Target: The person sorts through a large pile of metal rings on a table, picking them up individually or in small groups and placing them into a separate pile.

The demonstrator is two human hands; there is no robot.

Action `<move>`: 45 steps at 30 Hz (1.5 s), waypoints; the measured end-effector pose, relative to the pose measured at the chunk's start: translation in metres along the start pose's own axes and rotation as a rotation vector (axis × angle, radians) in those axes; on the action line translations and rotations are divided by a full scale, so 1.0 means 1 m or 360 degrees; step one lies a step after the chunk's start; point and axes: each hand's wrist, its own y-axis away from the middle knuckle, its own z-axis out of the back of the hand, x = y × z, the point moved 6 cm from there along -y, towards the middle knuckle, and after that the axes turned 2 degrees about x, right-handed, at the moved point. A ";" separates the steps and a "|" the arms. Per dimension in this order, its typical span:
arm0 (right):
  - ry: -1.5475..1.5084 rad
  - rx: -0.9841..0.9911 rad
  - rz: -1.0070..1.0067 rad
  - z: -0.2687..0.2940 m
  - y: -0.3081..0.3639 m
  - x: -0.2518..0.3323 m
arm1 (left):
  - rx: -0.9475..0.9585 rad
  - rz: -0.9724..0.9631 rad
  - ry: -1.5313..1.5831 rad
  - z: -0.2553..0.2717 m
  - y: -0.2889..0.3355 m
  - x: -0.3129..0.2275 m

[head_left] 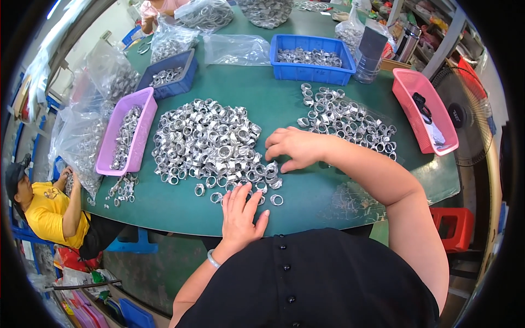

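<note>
A large heap of silver-coloured metal rings (205, 139) lies on the green tabletop in front of me. My left hand (240, 215) rests at the heap's near edge, its fingers stretched out and touching or just over a few loose rings. At the right edge of the heap is my right hand (295, 146), fingers bent and thumb apart, with nothing visible in its grasp. Below its thumb sit several rings (272, 174). One loose ring (276, 200) lies just right of my left hand. A second, flatter spread of rings (350, 120) lies beyond my right forearm.
A purple basket (146, 128) and blue bins (311, 72) hold metal pieces. Right stands a pink basket (415, 117) with dark items, beside a fan (462, 115). Clear bags (82, 136) crowd the left. A person in yellow (52, 213) sits left; another person (158, 8) is across.
</note>
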 end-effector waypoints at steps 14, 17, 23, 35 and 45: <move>0.0712 -0.0125 -0.0476 0.020 0.026 -0.032 | -0.0011 0.0001 0.0008 0.000 -0.001 -0.001; 0.0712 0.0004 -0.0584 0.022 0.033 -0.036 | -0.0008 0.0001 0.0011 0.000 -0.001 -0.002; 0.0635 -0.0063 -0.0390 0.021 0.022 -0.008 | -0.0002 0.0010 0.0011 -0.001 0.000 -0.001; 0.0143 -0.0086 -0.0110 -0.002 -0.012 0.014 | -0.0022 0.0003 0.0005 -0.001 0.000 0.001; 0.0281 -0.0149 0.0000 0.000 -0.006 0.011 | 0.0008 0.0017 0.0013 0.001 -0.001 -0.001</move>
